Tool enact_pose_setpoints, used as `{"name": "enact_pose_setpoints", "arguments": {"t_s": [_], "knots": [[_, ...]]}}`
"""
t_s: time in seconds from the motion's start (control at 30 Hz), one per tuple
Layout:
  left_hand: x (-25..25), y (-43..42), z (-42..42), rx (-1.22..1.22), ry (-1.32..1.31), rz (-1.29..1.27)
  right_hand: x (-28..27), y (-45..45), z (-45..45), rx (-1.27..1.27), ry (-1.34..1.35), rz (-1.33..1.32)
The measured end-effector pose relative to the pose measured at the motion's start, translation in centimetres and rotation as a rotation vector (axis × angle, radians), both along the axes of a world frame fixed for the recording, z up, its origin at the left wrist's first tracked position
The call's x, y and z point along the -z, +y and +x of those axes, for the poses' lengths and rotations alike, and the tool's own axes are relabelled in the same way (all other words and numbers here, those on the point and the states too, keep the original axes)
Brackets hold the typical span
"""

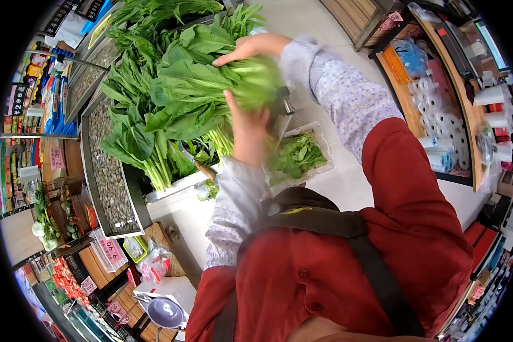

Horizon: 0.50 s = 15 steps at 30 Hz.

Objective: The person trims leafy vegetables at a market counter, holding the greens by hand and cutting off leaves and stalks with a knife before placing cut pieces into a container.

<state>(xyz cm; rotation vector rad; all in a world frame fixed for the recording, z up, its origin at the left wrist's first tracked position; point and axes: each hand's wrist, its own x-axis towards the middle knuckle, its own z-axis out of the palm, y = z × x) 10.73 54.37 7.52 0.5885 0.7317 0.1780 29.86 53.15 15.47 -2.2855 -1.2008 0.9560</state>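
A large bunch of leafy greens (196, 85) is held between my two hands above a display of similar greens. My left hand (248, 128) grips its stems from the near side, blurred by motion, thumb up. My right hand (253, 48) wraps over the stems from the far side. Under and beside the bunch lie more greens (128, 134) with pale stems. A knife with a wooden handle (204, 170) rests on the greens, left of my left forearm. Below my hands, a white basket (326, 145) holds loose leaves.
A pebble-filled tray (111, 165) borders the greens on the left. Shelves with packaged goods and price tags line the left. At the right is a wooden shelf (407, 94) with bag rolls. A purple pan (165, 312) is at the lower left.
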Motion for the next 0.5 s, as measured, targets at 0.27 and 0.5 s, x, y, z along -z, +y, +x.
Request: {"name": "enact_pose_setpoints", "arguments": {"t_s": [0.27,0.5], "knots": [[0.3,2.3,0.3,0.083,-0.018,-0.054,-0.1,-0.4,-0.5,0.028,0.249,-0.025],[0.1,4.4,0.2,0.188,-0.028,-0.011,0.1,-1.3,-1.4,0.147,0.599,-0.003]]}}
